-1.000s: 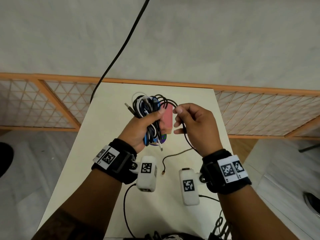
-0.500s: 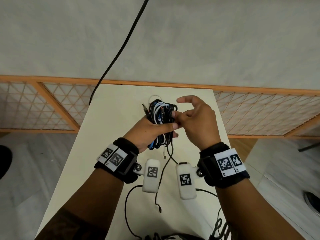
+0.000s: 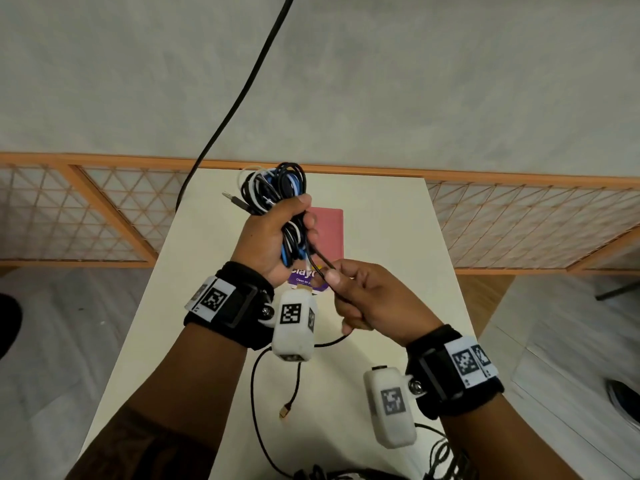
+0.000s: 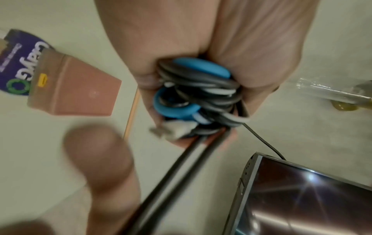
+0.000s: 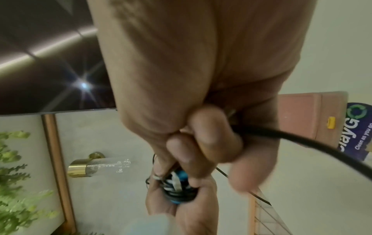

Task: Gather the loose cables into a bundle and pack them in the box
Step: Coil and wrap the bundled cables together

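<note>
Pale plaster wall and an orange lattice screen back the cream tabletop [image 3: 381,216] in my head view. I keep my left hand [image 3: 273,237] raised over the far half of it, fingers wrapped tight round the bundle [image 3: 277,188] of black, white and blue cables, so the coils cannot spring apart. My right hand [image 3: 367,299] sits just beside and below it, thumb and forefinger pinching the black cable [image 3: 320,263] that runs out of the bundle; I judge I hold it taut to wind this last tail on. Its plug end [image 3: 284,415] dangles below my wrists. Behind my hands the pink box [image 3: 329,233] lies flat on the tabletop, close enough to pack the bundle into once it is wound.

From the left wrist, the fist is closed round the bundle [image 4: 197,95], a white plug poking out of it, and two runs of black cable [image 4: 181,167] lead down toward the camera. The pink box [image 4: 80,89] lies off to the side on a purple printed sheet [image 4: 16,63].

From the right wrist, my curled fingers [image 5: 201,139] clamp the black cable [image 5: 302,141], which sweeps off to the side. Beyond them the left hand [image 5: 181,206] grips the bundle [image 5: 177,186]. The pink box [image 5: 302,114] shows at the edge.
</note>
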A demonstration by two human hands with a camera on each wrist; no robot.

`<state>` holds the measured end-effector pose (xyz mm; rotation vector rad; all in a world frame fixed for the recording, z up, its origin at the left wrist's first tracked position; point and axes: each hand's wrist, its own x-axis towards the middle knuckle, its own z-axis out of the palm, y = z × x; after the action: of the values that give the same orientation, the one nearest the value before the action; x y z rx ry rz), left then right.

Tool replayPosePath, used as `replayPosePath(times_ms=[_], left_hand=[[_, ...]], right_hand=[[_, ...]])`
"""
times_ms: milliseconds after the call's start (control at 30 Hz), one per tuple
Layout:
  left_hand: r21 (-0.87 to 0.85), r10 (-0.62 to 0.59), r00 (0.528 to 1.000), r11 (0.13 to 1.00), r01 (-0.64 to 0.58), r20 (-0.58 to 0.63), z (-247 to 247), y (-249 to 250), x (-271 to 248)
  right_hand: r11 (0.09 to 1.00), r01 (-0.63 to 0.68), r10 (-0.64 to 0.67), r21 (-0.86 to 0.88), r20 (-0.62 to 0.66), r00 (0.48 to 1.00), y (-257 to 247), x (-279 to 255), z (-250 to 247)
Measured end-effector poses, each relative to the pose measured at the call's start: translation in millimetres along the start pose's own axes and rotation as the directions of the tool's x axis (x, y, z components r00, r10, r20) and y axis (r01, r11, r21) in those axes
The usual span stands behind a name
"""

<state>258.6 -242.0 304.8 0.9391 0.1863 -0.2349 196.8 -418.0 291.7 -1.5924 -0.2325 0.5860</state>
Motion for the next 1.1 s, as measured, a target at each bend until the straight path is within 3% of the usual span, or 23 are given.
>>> replayPosePath(times_ms=[100,233,433,533,667,800,867,933,1033,1100], left_hand=[[0.084,-0.009,1.000,0.996,0.008,0.010,-10.3,4.0,1.5],[0.271,-0.061,0.993,0.962,0.031,0.105,-19.8,2.3,-3.5],[0.443,-0.148,0.940,0.897,-0.004,0.309,-14.6,-14.5,-13.9],[0.519,-0.121,0.936,0.852,-0.073,0.331,-7.9,-16.8,-12.5],[0.608,-0.079,0.952,0.784,-0.123,0.294,-7.7,-13.7,-7.1],[0.559,-0.034,0.983,0.826,-0.074,0.180,-10.9,-16.9,-1.5],[0.458,-0.060,0.977,0.888,-0.041,0.205,-14.5,-21.5,0.5],[0.345,-0.062,0.980,0.939,-0.007,0.189,-15.2,-24.3,0.1],[0.183,-0.054,0.998,0.982,0.047,0.030,-16.6,-21.3,2.2],[0.166,-0.069,0.998,0.984,0.067,0.003,-20.5,-19.1,3.4]], right_hand=[[0.994,0.026,-0.025,-0.105,0.005,1.000,-5.2,-5.5,-10.8],[0.950,0.059,-0.097,-0.306,-0.108,0.989,-10.9,-3.7,-31.5],[0.955,0.158,-0.240,-0.252,-0.339,0.910,-31.7,17.6,-30.1],[0.958,0.093,-0.207,-0.271,-0.429,0.879,-32.4,24.4,-24.9],[0.981,0.122,-0.178,-0.149,-0.464,0.868,-33.7,25.2,-20.1],[0.978,0.164,-0.197,-0.126,-0.336,0.921,-37.2,26.2,-22.6],[0.979,0.165,-0.193,-0.118,-0.300,0.934,-37.1,25.4,-27.0],[0.983,0.145,-0.174,-0.113,-0.306,0.936,-34.0,23.1,-31.3],[0.995,0.063,-0.086,-0.078,-0.334,0.939,-23.7,16.2,-36.8],[0.999,0.032,-0.041,-0.033,-0.359,0.932,-19.0,12.1,-36.2]])
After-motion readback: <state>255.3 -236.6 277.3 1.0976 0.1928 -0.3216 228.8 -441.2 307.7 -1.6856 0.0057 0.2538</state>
